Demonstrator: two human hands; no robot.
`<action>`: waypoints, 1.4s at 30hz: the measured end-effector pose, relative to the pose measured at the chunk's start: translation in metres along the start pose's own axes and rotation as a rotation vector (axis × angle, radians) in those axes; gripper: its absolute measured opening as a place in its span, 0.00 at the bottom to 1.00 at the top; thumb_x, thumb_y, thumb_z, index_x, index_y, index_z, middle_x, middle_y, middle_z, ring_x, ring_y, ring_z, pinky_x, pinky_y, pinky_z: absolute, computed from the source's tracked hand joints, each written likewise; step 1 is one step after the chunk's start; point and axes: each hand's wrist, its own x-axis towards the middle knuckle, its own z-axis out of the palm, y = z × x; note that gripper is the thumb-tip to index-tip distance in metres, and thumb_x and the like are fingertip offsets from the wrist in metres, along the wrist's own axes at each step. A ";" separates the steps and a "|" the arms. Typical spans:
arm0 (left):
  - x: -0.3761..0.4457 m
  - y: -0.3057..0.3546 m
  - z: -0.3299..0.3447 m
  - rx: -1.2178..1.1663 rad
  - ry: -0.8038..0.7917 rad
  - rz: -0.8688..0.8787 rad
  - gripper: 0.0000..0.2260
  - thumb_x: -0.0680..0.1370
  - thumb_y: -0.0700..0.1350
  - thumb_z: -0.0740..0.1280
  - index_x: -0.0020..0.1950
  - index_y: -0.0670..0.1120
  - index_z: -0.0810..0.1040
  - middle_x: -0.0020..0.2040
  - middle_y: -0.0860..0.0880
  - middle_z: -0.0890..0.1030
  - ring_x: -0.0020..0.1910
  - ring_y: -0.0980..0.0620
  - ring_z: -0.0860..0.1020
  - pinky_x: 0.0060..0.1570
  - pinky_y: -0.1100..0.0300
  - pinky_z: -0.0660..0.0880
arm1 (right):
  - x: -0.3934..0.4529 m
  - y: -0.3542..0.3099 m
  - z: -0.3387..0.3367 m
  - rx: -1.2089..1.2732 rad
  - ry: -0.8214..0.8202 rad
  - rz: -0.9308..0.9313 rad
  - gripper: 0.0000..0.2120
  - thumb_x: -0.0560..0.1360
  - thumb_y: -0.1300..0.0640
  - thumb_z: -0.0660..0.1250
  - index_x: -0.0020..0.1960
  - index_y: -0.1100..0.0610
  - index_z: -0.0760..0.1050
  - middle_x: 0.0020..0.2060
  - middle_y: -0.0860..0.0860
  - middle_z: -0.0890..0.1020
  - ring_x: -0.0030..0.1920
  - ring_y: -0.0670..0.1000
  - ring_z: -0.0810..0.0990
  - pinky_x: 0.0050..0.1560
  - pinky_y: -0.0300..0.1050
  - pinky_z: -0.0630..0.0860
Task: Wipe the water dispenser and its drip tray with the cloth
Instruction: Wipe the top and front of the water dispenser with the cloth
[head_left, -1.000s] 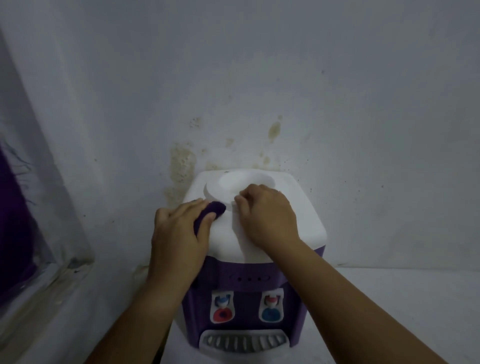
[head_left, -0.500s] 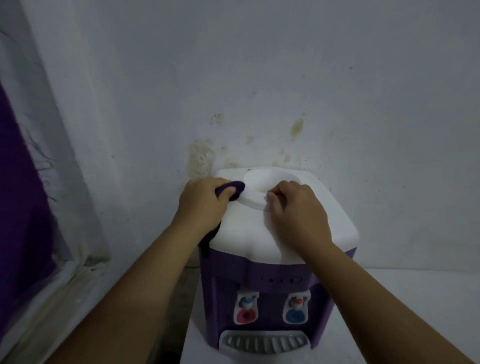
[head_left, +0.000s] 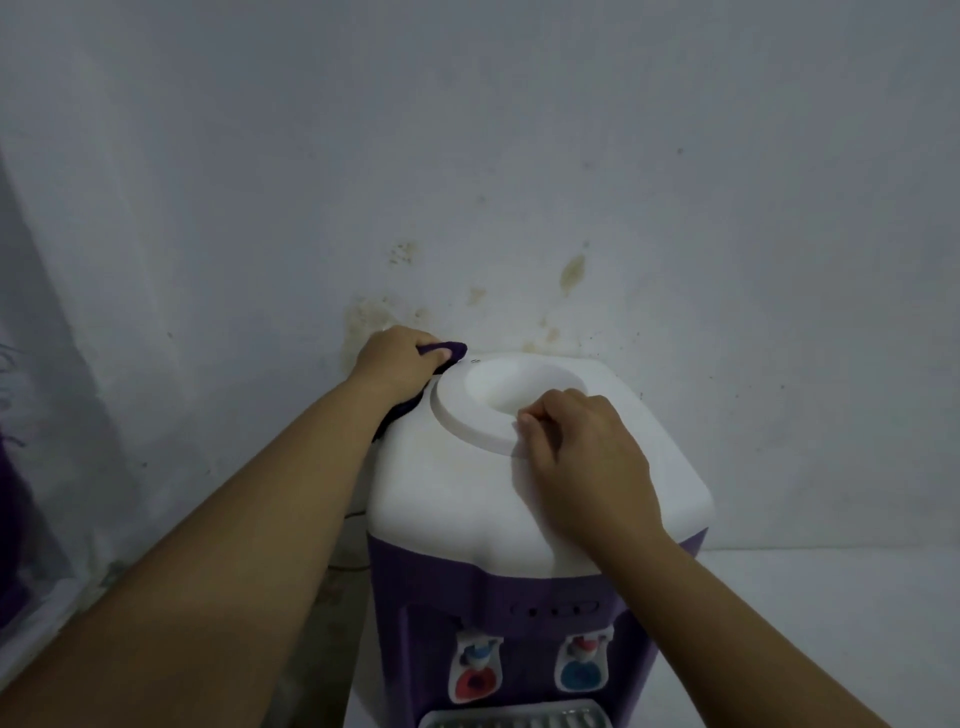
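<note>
- Head view looks down on a purple-and-white water dispenser (head_left: 530, 499) that stands against a stained wall (head_left: 519, 182), with both forearms reaching in over it.
- left hand (head_left: 397, 361) is at the back-left corner of the white top, fingers curled round a purple cloth (head_left: 451, 350) — a bit of it pokes out past the thumb and more hangs down under the wrist.
- right hand (head_left: 582, 457) rests on the top, fingers curled at the rim of the round bottle well (head_left: 498, 400). It holds nothing as far as I can see, so I'd guess it's just steadying the unit.
- Step in hand, by my read: wiping the top cover, right now at the far-left edge next to the wall.
- drip tray (head_left: 511, 719) sits at the very bottom of the shot under the red tap (head_left: 475, 675) and the blue tap (head_left: 582, 667); nothing is touching it, so that part looks not yet done.
- Next move probably calls for dragging the cloth round the ring and across the rest of the top, then down the purple front and taps — and the tray grille last, pressing the cloth into the slots.
- Gap by the wall looks tight, so keep the cloth bunched there.
</note>
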 end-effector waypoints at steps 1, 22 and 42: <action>-0.001 0.000 0.000 -0.031 -0.003 -0.012 0.12 0.77 0.53 0.65 0.56 0.50 0.82 0.54 0.50 0.82 0.49 0.51 0.77 0.51 0.61 0.70 | 0.000 0.000 0.000 0.000 0.001 0.003 0.09 0.79 0.50 0.58 0.44 0.52 0.74 0.40 0.44 0.76 0.45 0.46 0.71 0.43 0.44 0.72; -0.147 0.025 0.006 -0.046 0.417 0.059 0.09 0.76 0.49 0.67 0.53 0.49 0.83 0.47 0.49 0.80 0.49 0.47 0.76 0.48 0.55 0.74 | 0.002 0.006 -0.006 0.284 0.026 0.133 0.10 0.79 0.57 0.58 0.51 0.54 0.78 0.38 0.43 0.78 0.38 0.43 0.74 0.37 0.31 0.66; -0.140 0.053 0.002 0.040 0.270 -0.024 0.15 0.82 0.46 0.55 0.66 0.51 0.74 0.63 0.51 0.76 0.63 0.48 0.72 0.61 0.52 0.70 | 0.012 0.020 -0.054 0.265 -0.153 0.283 0.10 0.79 0.49 0.58 0.57 0.48 0.73 0.58 0.52 0.71 0.49 0.49 0.75 0.50 0.43 0.69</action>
